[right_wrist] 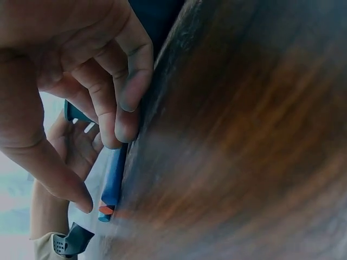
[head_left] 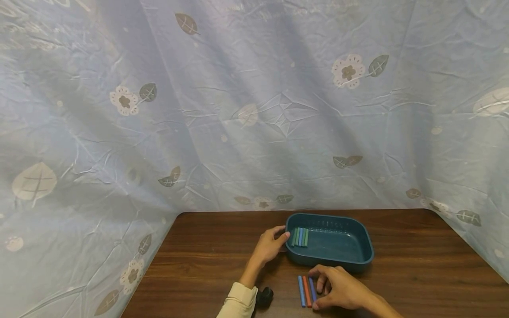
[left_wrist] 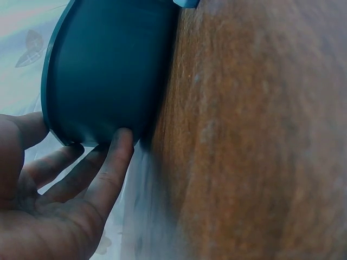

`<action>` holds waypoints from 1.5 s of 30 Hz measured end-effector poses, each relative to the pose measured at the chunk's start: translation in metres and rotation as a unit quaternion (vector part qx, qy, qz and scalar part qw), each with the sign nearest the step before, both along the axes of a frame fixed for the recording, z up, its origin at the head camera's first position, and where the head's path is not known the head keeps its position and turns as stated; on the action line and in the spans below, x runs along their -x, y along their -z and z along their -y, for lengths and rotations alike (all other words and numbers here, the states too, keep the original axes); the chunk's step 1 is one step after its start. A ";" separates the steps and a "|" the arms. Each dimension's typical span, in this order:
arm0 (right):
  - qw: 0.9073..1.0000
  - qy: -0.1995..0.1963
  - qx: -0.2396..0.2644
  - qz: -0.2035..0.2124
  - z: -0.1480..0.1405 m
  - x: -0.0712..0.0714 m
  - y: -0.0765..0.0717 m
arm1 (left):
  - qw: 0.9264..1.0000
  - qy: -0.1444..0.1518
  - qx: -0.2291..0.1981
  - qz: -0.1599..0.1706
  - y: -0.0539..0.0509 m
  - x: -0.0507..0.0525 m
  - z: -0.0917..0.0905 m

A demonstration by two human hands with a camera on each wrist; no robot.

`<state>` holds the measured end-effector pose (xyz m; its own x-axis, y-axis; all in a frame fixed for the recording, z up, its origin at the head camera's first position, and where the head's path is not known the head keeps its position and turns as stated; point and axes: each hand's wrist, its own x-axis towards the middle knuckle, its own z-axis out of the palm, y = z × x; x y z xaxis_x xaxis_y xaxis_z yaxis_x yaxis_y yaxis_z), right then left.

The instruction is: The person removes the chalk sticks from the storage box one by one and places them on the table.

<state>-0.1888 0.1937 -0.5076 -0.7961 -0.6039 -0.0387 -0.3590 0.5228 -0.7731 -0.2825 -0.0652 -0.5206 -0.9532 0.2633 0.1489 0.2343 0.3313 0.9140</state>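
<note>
A dark teal plastic basin (head_left: 338,251) stands on the table. My left hand (head_left: 270,245) grips its left end, the thumb at the rim and the fingers against the outer wall (left_wrist: 108,70). Several slim green and blue sticks (head_left: 300,237), like chalk, lie side by side inside its left end. In front of the basin lie a blue stick (head_left: 301,291), a red stick (head_left: 307,291) and a purple stick (head_left: 313,289). My right hand (head_left: 338,287) is around the purple stick, fingers by its far end. In the right wrist view the thumb (right_wrist: 70,187) looks apart from it.
The brown wooden table (head_left: 214,251) reaches back to a pale patterned curtain (head_left: 254,110), which also hangs along both sides. A black device (head_left: 264,297) sits at my left wrist, by the cream sleeve (head_left: 240,300).
</note>
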 end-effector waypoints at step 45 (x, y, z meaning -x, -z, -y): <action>0.991 0.029 0.030 -0.130 -0.005 0.029 -0.053 | 0.999 -0.013 0.027 -0.014 -0.002 0.000 0.000</action>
<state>-0.2179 0.1988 -0.4549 -0.8079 -0.5520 0.2061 -0.5206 0.5049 -0.6885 -0.2829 -0.0653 -0.5189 -0.9555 0.2471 0.1613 0.2497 0.3859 0.8881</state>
